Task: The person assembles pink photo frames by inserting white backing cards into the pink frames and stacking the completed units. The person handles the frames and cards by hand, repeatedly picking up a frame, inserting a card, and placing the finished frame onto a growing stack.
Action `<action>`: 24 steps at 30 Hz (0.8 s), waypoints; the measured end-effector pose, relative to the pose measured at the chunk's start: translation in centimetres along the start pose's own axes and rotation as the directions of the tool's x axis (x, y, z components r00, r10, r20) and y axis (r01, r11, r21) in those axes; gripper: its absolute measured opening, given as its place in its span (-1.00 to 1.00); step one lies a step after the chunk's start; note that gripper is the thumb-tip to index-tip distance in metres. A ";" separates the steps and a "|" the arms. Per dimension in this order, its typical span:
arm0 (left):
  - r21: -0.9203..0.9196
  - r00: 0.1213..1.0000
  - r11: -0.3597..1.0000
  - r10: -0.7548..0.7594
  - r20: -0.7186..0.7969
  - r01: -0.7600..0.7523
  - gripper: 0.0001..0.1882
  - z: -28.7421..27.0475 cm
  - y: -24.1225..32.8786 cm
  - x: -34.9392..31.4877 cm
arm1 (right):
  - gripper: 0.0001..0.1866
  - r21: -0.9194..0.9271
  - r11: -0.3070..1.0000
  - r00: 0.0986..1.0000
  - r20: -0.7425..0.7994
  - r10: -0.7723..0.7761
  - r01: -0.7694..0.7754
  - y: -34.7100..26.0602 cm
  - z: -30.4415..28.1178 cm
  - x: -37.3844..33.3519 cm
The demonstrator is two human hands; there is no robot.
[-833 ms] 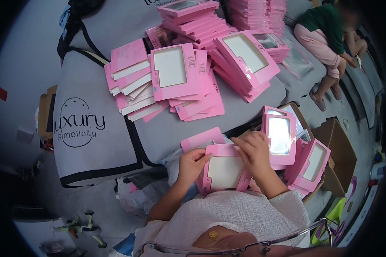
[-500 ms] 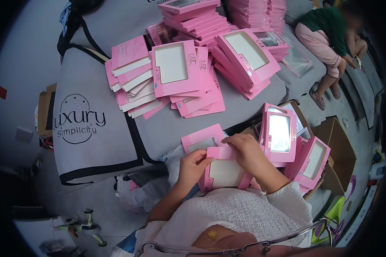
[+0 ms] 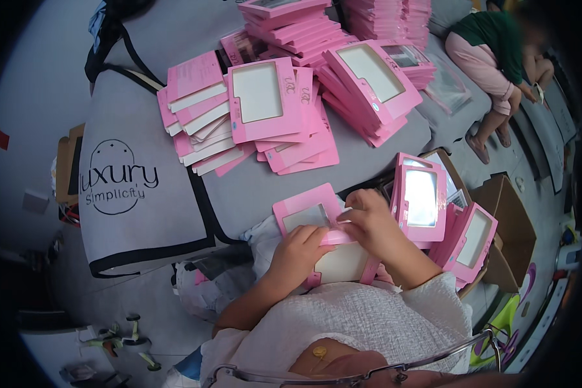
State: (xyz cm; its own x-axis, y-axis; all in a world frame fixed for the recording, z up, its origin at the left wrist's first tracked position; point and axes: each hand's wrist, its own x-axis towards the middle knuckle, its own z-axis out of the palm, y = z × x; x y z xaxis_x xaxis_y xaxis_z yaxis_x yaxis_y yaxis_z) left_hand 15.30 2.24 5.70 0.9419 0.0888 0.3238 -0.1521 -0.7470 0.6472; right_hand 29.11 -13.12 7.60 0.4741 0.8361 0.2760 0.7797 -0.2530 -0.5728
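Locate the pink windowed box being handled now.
In the head view, the pink windowed box is right of and below centre, between the left hand and right hand, just above the white top.

One head-worn fisheye view looks steeply down, wide and upright, over the hands [image 3: 299, 253] close below.

grey sofa [image 3: 246, 204] w/ blk trim: fanned pink/white cards [image 3: 204, 119] on the L, windowed pink boxes [image 3: 288, 107] mid, taller pink stacks [image 3: 297, 40] behind, clear plastic pkg [image 3: 451, 90] on the R. floor's [image 3: 155, 310] got an open cardboard box [image 3: 511, 236] + lil wheeled toy [image 3: 124, 339] btw
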 end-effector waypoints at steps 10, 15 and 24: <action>-0.146 0.993 0.985 -0.076 0.085 0.088 -0.79 -0.3 -0.4 -0.4 | -0.60 0.186 0.975 0.982 0.168 0.092 -0.123 2.2 -2.1 -5.1; -0.267 0.985 0.960 -0.043 0.166 0.087 -0.86 0.1 -1.3 -0.1 | -0.74 0.240 0.921 0.927 0.293 0.234 -0.308 1.7 -3.2 -6.5; -0.368 0.911 0.853 -0.259 0.320 0.371 -0.81 0.5 -3.1 -0.2 | -0.73 0.255 0.885 0.884 0.373 0.281 -0.390 2.7 -4.7 -7.4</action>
State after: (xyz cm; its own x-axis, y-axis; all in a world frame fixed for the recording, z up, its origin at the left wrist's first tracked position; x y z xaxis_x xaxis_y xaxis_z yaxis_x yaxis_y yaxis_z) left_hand 15.71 4.17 3.29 0.9936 0.0633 -0.0935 0.1102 -0.3617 0.9258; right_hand 29.59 -22.31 7.66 0.4858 0.8496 -0.2053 0.4008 -0.4253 -0.8114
